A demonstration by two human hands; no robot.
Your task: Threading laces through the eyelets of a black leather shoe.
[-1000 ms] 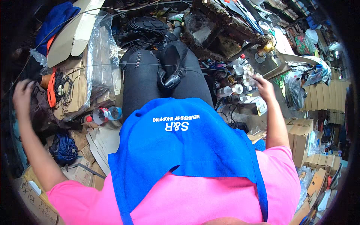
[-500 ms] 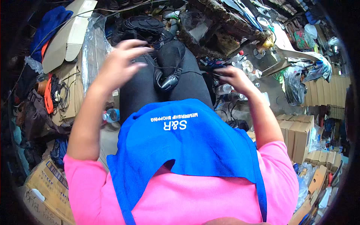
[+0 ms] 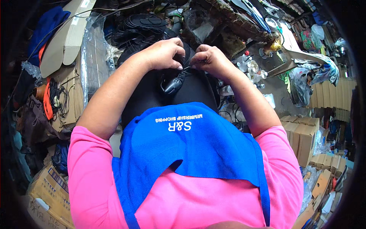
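Both hands [image 3: 164, 54] [image 3: 214, 62] curl close together near a black shoe [image 3: 173, 84]; blue apron [image 3: 183, 152] over pink top [image 3: 198, 198].

Pink top [image 3: 213, 194], plain; short sleeves [image 3: 89, 152] ending near the elbows. Forearms [image 3: 252, 103] and hands [image 3: 166, 54] bare. Over the top, bright blue cloth apron [image 3: 217, 152], seamed at the edge, a small fold dipping at mid-chest. Narrow blue straps [image 3: 265, 202] toward both shoulders. White lettering [image 3: 179, 126], larger and smaller lines, inverted from this view. Black trousers [image 3: 144, 92].
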